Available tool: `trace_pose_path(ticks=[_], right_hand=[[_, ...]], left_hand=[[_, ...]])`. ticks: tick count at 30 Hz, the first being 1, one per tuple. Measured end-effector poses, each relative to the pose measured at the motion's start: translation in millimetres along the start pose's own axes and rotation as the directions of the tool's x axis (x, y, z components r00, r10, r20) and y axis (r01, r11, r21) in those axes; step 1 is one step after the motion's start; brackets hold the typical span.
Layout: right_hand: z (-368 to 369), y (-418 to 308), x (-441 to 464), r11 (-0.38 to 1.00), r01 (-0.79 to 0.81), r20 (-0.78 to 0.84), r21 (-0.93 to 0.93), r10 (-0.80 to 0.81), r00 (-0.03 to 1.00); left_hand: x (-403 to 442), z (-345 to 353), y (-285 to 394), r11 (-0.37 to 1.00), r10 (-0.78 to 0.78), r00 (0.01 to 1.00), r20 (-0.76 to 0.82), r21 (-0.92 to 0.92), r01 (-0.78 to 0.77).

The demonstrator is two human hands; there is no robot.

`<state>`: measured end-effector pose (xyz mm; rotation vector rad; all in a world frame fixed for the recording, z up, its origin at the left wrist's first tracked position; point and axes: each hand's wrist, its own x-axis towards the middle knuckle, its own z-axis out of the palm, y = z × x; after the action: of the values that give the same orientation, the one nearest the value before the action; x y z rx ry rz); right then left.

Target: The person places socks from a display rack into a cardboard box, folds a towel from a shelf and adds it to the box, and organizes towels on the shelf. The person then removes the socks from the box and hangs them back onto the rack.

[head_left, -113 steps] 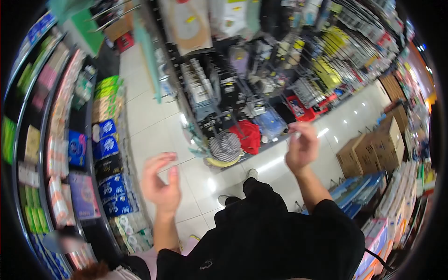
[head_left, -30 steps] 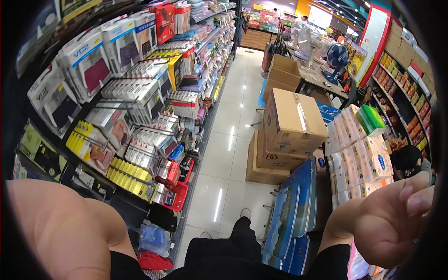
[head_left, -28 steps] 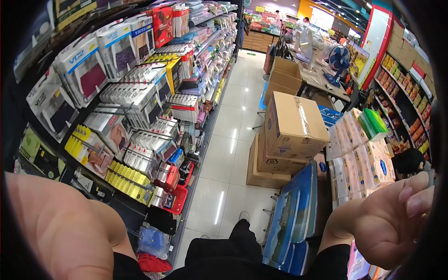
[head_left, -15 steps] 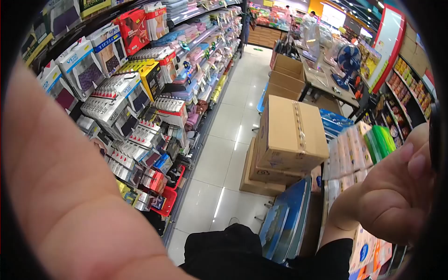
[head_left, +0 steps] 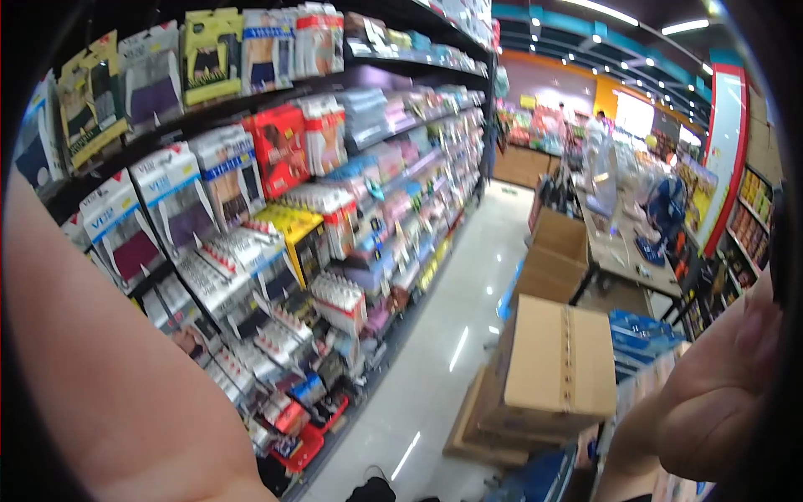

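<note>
Very close to the camera, my left hand and arm [head_left: 117, 360] fill the left side as a large stretch of bare skin; the fingers are out of sight. My right hand [head_left: 715, 402] is raised at the right edge, with its fingers curled against the dark rim of the view. Whatever they hold there is hidden. Behind my left arm hang boxed underwear packs [head_left: 171, 197] on a shelf rack. Below and left of my right hand stands a taped cardboard carton [head_left: 556, 360], on top of other flattened or stacked cardboard.
Shelves with folded textiles [head_left: 393, 176] line the aisle's left side. A tiled floor [head_left: 427, 376] runs down the middle. Open cartons [head_left: 552, 251] and a table [head_left: 623, 251] with a fan [head_left: 665, 205] stand on the right. Red trays [head_left: 301, 448] sit low by the rack.
The view has tilted upward and turned left, showing more upper shelf and ceiling. My right hand sits slightly lower in view, still curled at the right edge. The left arm still covers the left side.
</note>
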<state>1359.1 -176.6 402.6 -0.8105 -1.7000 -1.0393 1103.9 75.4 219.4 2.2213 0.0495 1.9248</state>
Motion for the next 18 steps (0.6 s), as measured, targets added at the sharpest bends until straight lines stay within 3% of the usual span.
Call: trace_pose_path(ticks=[6,18], right_hand=[[43.5,39.2,12.3,0.999,-0.032,-0.014,0.017,0.032,0.999],[155.5,162.9,-3.7,0.998,-0.044,-0.019,-0.049,0.043,0.999]], left_hand=[[0.5,31.4,-55.3,0.985,-0.173,0.983,0.068,-0.011,0.174],[25.1,147.1,-236.1,0.973,-0.193,0.977,0.09,-0.109,0.202]])
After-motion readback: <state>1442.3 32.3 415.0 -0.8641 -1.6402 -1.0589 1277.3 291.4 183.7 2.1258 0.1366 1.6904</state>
